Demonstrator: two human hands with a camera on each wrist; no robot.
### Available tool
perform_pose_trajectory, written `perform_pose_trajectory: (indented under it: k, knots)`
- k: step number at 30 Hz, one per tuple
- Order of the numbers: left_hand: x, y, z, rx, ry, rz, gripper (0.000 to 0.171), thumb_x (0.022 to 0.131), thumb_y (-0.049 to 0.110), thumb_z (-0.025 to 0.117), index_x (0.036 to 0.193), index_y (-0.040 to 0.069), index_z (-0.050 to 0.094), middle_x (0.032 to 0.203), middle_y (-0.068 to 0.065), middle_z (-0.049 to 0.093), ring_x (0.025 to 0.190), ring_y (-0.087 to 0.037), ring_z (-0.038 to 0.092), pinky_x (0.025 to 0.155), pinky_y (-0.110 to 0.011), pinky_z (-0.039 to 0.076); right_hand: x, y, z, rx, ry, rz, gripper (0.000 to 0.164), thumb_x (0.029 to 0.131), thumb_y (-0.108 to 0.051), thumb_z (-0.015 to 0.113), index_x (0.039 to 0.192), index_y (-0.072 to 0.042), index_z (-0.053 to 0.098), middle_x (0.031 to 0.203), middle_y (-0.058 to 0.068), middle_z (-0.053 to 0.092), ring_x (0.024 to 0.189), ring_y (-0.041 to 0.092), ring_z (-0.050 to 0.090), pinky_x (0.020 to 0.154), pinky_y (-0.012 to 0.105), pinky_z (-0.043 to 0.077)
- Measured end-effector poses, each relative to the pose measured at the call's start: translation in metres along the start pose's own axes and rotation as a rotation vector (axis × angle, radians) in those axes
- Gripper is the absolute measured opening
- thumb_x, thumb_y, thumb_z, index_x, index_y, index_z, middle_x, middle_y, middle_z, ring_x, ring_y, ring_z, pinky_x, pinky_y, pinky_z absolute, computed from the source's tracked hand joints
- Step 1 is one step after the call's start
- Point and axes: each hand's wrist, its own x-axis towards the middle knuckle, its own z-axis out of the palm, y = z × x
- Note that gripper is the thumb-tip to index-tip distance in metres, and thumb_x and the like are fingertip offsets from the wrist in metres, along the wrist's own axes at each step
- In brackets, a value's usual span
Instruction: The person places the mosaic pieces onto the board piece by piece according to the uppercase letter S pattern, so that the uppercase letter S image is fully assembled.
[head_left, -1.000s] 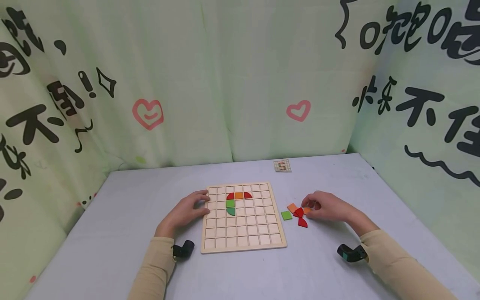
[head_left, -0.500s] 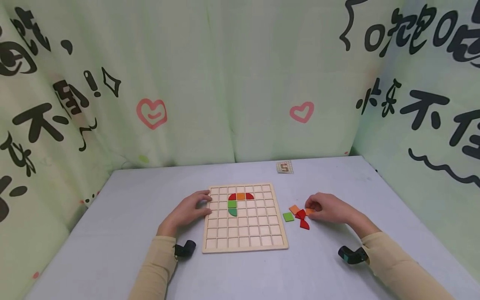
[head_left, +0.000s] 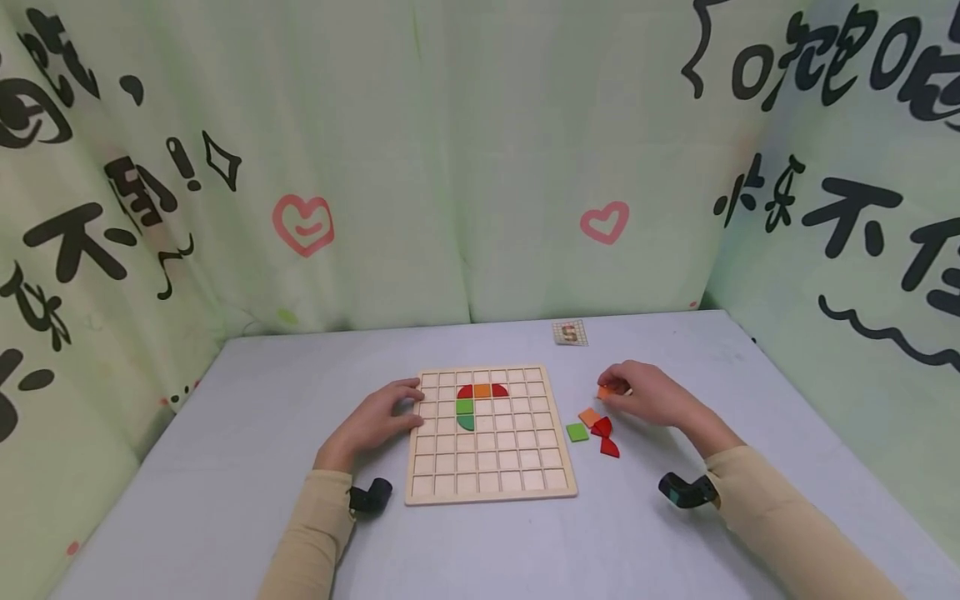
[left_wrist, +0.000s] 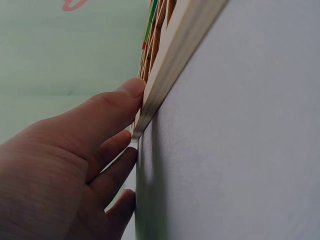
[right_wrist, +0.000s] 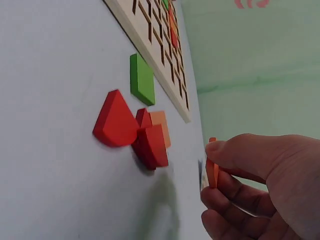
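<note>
My left hand (head_left: 382, 417) rests against the left edge of a wooden grid board (head_left: 491, 492); its thumb touches the frame in the left wrist view. On the board lie two red quarter-round tiles with an orange square (head_left: 482, 391) between them. Below these are a green square (head_left: 465, 407) and a dark green quarter-round tile (head_left: 466, 422). My right hand (head_left: 648, 396) pinches an orange tile (right_wrist: 213, 170) between thumb and fingers, raised above the table right of the board. Just under it lie a light green square (right_wrist: 142, 80), red quarter-round tiles (right_wrist: 116, 121) and another orange square (head_left: 589, 417).
A small card with a gridded figure (head_left: 570, 333) lies near the table's back edge. The white table (head_left: 262, 417) is bounded by a pale green curtain (head_left: 450, 167) with hearts and black lettering. Both wrists carry black camera mounts (head_left: 371, 497).
My right hand has picked the orange tile off the loose pile and moved up and slightly left with it. My left hand stays at the board's edge.
</note>
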Motion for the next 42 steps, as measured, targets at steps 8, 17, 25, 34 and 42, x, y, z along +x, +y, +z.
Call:
perform_pose_trajectory:
  k: [8, 17, 25, 34, 42]
  knots:
    - [0.0, -0.001, 0.0, -0.013, -0.002, -0.02, 0.036, 0.093, 0.017, 0.071, 0.125, 0.002, 0.064, 0.153, -0.017, 0.047, 0.145, -0.038, 0.039, 0.12, -0.052, 0.032, 0.013, -0.03, 0.008, 0.045, -0.016, -0.104, 0.026, 0.092, -0.012, 0.068, 0.116, -0.002, 0.069, 0.102, 0.006, 0.063, 0.093, 0.018, 0.059, 0.078, 0.029, 0.055]
    - [0.0, -0.004, 0.002, -0.012, -0.005, -0.049, 0.037, 0.093, 0.018, 0.072, 0.126, 0.003, 0.064, 0.154, -0.015, 0.047, 0.146, -0.037, 0.038, 0.121, -0.051, 0.032, 0.026, -0.058, 0.02, 0.037, -0.036, -0.211, 0.026, 0.093, -0.011, 0.069, 0.116, -0.001, 0.069, 0.102, 0.004, 0.064, 0.094, 0.018, 0.058, 0.08, 0.03, 0.055]
    - [0.001, -0.002, 0.001, -0.023, -0.007, -0.057, 0.038, 0.093, 0.018, 0.072, 0.128, 0.005, 0.064, 0.155, -0.013, 0.046, 0.147, -0.035, 0.037, 0.121, -0.051, 0.032, 0.036, -0.078, 0.033, 0.036, -0.047, -0.258, 0.024, 0.093, -0.013, 0.07, 0.116, -0.003, 0.07, 0.105, 0.004, 0.065, 0.097, 0.019, 0.061, 0.084, 0.032, 0.058]
    - [0.004, -0.001, 0.001, -0.002, -0.004, -0.063, 0.038, 0.093, 0.018, 0.072, 0.128, 0.004, 0.064, 0.154, -0.014, 0.046, 0.147, -0.035, 0.037, 0.121, -0.05, 0.032, 0.045, -0.092, 0.045, 0.022, -0.054, -0.31, 0.026, 0.093, -0.013, 0.07, 0.117, -0.004, 0.071, 0.109, 0.004, 0.068, 0.095, 0.017, 0.06, 0.084, 0.03, 0.056]
    - [0.004, -0.002, 0.002, 0.005, -0.003, -0.064, 0.038, 0.093, 0.018, 0.072, 0.128, 0.004, 0.064, 0.155, -0.015, 0.046, 0.147, -0.035, 0.037, 0.121, -0.05, 0.032, 0.051, -0.104, 0.057, 0.001, -0.091, -0.376, 0.022, 0.092, -0.01, 0.069, 0.111, -0.001, 0.072, 0.104, 0.006, 0.068, 0.094, 0.017, 0.063, 0.086, 0.032, 0.057]
